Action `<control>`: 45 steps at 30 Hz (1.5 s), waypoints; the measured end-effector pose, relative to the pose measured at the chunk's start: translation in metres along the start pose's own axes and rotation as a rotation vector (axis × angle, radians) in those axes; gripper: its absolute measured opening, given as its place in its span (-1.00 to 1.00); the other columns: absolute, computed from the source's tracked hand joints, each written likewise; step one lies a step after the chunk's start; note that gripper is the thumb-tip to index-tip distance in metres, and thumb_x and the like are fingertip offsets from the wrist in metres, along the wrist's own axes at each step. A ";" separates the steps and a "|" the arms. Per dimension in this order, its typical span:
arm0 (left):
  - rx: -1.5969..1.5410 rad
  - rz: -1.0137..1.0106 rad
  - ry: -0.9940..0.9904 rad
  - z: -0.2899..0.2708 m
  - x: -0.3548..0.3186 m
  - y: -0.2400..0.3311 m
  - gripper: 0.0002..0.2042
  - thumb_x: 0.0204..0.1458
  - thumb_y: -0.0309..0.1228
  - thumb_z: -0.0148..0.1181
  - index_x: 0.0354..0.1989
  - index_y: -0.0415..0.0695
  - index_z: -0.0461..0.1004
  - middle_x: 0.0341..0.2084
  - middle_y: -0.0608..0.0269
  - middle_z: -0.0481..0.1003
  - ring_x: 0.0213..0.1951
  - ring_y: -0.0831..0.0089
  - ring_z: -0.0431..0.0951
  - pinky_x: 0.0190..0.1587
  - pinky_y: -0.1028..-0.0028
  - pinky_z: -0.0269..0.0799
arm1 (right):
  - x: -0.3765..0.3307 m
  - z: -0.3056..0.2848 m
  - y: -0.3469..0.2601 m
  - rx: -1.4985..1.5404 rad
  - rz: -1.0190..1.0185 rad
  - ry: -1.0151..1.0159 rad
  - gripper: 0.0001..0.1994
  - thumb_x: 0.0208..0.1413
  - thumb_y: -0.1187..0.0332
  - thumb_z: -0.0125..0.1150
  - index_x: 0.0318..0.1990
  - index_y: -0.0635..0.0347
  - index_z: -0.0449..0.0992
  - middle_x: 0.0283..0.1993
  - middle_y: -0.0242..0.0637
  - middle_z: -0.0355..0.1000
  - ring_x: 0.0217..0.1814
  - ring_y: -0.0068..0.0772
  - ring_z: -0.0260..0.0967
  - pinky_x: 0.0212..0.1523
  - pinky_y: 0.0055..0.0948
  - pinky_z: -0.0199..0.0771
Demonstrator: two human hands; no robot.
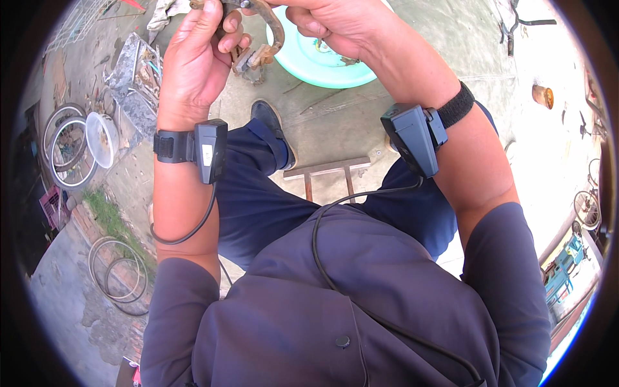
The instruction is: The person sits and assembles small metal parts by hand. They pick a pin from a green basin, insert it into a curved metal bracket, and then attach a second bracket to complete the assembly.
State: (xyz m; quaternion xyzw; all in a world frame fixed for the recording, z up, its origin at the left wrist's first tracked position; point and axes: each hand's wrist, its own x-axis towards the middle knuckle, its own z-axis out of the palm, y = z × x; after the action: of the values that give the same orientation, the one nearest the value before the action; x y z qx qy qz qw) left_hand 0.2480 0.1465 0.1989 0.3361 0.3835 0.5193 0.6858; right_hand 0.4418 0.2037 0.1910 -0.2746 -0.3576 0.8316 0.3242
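Observation:
At the top edge, my left hand (pixel 205 55) is closed around a rusty, curved metal part (pixel 276 29) that looks like a bicycle brake caliper. A blocky, dirt-caked end of it hangs below my fingers. My right hand (pixel 329 26) is just right of the part, its fingers curled in. Its fingertips run out of the picture at the top, so what they pinch is hidden. Beneath the right hand, a light green basin (pixel 322 77) rests on the floor, with small bits lying in it.
A small wooden stool frame (pixel 327 169) shows between my legs. On the left lie wheel rims (pixel 68 151), a whitish bucket (pixel 102 140), a grey tray of scraps (pixel 134 74) and more hoops (pixel 118 271). At right are a rusty can (pixel 543 97) and black metal pieces (pixel 514 29).

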 end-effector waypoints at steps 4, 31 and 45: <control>0.003 -0.001 -0.004 -0.002 0.000 0.000 -0.77 0.33 -0.21 -0.05 -0.23 -0.11 0.37 -0.45 0.41 0.29 -0.49 0.63 0.18 -0.19 0.42 0.31 | 0.001 0.000 0.000 -0.016 0.003 0.009 -0.71 0.19 0.31 0.26 0.00 0.25 0.51 -0.47 -0.54 0.43 -0.75 -0.81 0.02 -0.74 -0.72 -0.08; -0.024 -0.075 0.045 -0.001 0.007 -0.009 -0.79 0.30 -0.22 0.03 -0.16 -0.09 0.44 -0.45 0.41 0.39 -0.53 0.68 0.21 -0.22 0.46 0.37 | -0.013 -0.007 -0.008 -0.083 -0.011 0.080 -0.67 0.24 0.27 0.14 0.03 0.31 0.54 -0.17 -0.26 0.57 -0.70 -0.81 0.01 -0.68 -0.74 -0.05; -0.059 -0.096 0.035 0.003 0.006 -0.011 -0.78 0.29 -0.23 0.04 -0.14 -0.13 0.47 -0.43 0.39 0.42 -0.51 0.67 0.26 -0.21 0.44 0.40 | -0.015 -0.013 -0.003 -0.057 0.002 0.086 -0.74 0.20 0.37 0.22 0.00 0.26 0.56 -0.30 -0.45 0.54 -0.71 -0.83 0.03 -0.71 -0.73 -0.05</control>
State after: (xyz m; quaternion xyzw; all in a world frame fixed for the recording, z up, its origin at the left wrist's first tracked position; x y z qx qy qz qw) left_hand 0.2570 0.1496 0.1901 0.2880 0.3957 0.5028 0.7125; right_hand 0.4610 0.1993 0.1891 -0.3197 -0.3667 0.8087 0.3306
